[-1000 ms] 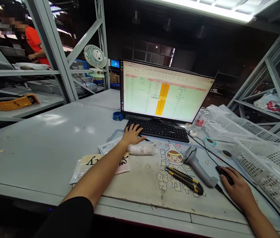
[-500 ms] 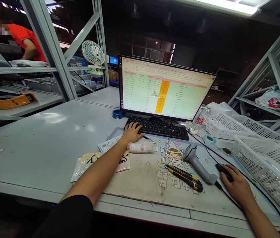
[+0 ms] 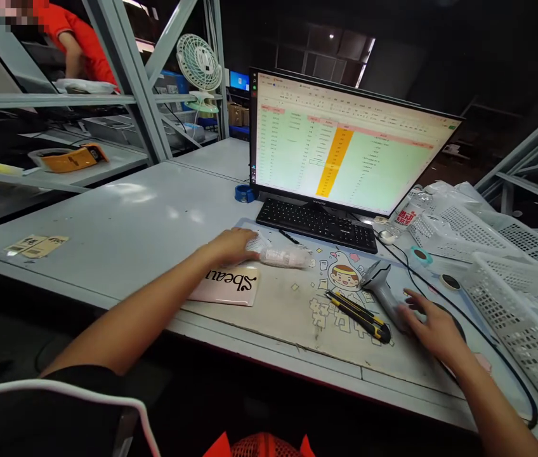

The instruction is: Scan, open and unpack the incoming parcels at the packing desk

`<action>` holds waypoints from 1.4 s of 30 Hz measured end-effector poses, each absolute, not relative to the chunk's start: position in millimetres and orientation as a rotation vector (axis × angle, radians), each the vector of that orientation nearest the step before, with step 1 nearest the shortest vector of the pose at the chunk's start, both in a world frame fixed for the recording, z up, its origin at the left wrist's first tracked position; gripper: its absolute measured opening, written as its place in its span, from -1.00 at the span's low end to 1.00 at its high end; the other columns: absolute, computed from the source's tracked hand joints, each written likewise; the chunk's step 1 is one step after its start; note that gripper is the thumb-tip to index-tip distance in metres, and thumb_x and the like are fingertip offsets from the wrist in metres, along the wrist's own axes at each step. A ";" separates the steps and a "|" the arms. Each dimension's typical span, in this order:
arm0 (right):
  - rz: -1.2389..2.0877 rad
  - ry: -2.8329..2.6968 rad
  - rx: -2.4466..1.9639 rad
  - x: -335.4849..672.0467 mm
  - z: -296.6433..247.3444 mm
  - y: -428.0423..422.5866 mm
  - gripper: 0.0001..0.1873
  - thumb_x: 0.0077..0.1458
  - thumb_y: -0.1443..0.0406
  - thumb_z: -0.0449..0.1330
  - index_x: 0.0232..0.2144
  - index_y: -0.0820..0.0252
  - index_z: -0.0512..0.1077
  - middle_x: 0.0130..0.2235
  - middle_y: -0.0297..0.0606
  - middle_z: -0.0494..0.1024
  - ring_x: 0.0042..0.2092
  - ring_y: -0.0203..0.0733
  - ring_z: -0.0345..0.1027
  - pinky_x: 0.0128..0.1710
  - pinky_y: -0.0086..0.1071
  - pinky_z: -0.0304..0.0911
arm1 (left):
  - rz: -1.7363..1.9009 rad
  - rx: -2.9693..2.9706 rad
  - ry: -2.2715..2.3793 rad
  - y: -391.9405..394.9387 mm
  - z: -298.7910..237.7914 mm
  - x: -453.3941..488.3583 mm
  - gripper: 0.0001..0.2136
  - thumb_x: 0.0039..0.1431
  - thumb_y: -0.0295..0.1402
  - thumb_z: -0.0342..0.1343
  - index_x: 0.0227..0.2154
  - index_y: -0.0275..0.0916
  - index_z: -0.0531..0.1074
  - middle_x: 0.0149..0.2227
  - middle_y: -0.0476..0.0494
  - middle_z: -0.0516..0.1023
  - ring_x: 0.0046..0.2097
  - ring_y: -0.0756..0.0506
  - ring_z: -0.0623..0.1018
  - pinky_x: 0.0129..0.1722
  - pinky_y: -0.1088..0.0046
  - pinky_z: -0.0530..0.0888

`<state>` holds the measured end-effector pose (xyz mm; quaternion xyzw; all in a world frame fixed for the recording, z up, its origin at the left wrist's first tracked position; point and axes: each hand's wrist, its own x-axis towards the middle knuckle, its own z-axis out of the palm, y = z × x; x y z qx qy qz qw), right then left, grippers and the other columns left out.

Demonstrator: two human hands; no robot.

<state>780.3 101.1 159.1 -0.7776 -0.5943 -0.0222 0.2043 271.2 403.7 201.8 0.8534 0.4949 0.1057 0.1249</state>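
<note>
At the left end of a clear bubble-wrapped package (image 3: 285, 256), my left hand (image 3: 235, 246) has its fingers and thumb closed around the loose plastic. The package lies on the desk mat. A pale pouch with black lettering (image 3: 233, 292) is partly covered by my left forearm. My right hand (image 3: 433, 325) is open, fingers apart, beside the handle of a grey barcode scanner (image 3: 386, 298). The black mouse (image 3: 457, 325) shows partly behind that hand. Left of the scanner lies a yellow-and-black utility knife (image 3: 358, 316).
A monitor (image 3: 345, 146) with a spreadsheet stands behind the black keyboard (image 3: 316, 225). White plastic baskets (image 3: 511, 304) line the right side, tape rolls (image 3: 421, 256) beside them. A fan (image 3: 199, 63) is on the left rack. A person in red (image 3: 78, 44) leans beyond it.
My left hand has left the keyboard and come back to the package's left end. My right hand has lifted off the mouse and shifted left toward the scanner. The view has tilted down.
</note>
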 end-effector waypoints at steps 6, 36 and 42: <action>-0.140 -1.747 -2.329 727.5 153.7 131.5 -0.29 0.34 0.02 0.09 0.33 0.40 0.41 0.13 0.21 0.64 0.09 0.30 0.59 0.09 0.05 0.46 | 0.325 2.442 1.612 378.9 191.1 264.1 -0.61 0.49 -0.14 0.02 0.17 -0.16 0.60 0.11 -0.32 0.69 0.15 -0.36 0.64 0.12 0.15 0.52; 1.065 -2.371 -1.613 588.9 303.2 165.7 -0.42 0.39 -0.21 0.13 -0.23 0.17 0.52 -0.22 -0.17 0.63 -0.19 -0.05 0.47 -0.11 -0.22 0.33 | 0.355 2.806 0.650 152.1 142.4 341.9 0.03 0.22 0.45 0.01 0.32 -0.50 0.42 0.44 -0.73 0.28 0.48 -0.62 0.29 0.49 -0.24 0.20; 0.820 -2.210 -1.704 614.4 285.1 154.5 -0.47 0.39 -0.10 0.15 0.06 0.16 0.60 0.08 -0.08 0.69 0.10 0.13 0.55 0.18 -0.09 0.38 | 0.344 2.580 0.596 165.1 155.7 327.1 -0.04 0.25 0.40 0.09 0.36 -0.42 0.39 0.48 -0.67 0.24 0.51 -0.61 0.25 0.47 -0.31 0.22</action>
